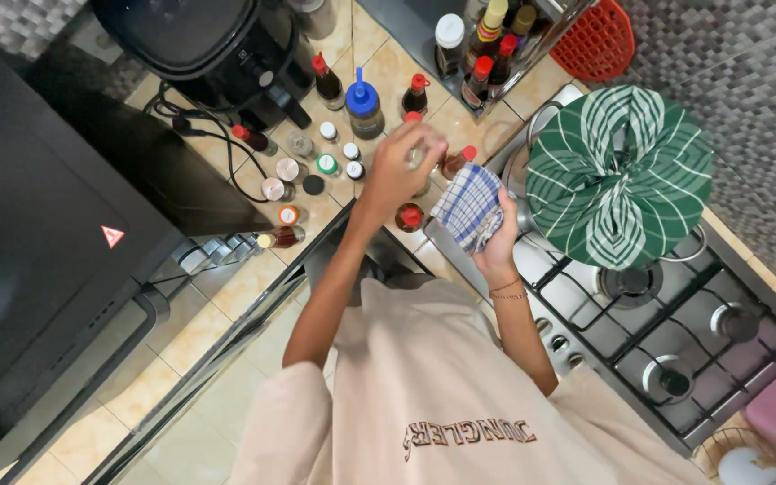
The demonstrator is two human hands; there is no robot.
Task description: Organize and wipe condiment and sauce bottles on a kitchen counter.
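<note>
Head view. Tiled worktop [226, 287], crowded with bottles [363, 103] and jars [286, 169]. Left hand [399, 166]: fingers curled over small bottle [417, 157], grip blurred. Right hand [496, 238]: closed on checked cloth [469, 207], beside stove [666, 323]. Green striped cover [620, 175] over pot.

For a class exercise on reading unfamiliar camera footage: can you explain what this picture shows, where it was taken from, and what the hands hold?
There is no machine: a person wears one camera on the head, looking straight down. The left hand reaches among small bottles and jars on the tiled counter; what it grips is too blurred to tell. The right hand holds a blue checked cloth. Beside it is a gas stove, with a pot wrapped in green striped cloth.
</note>
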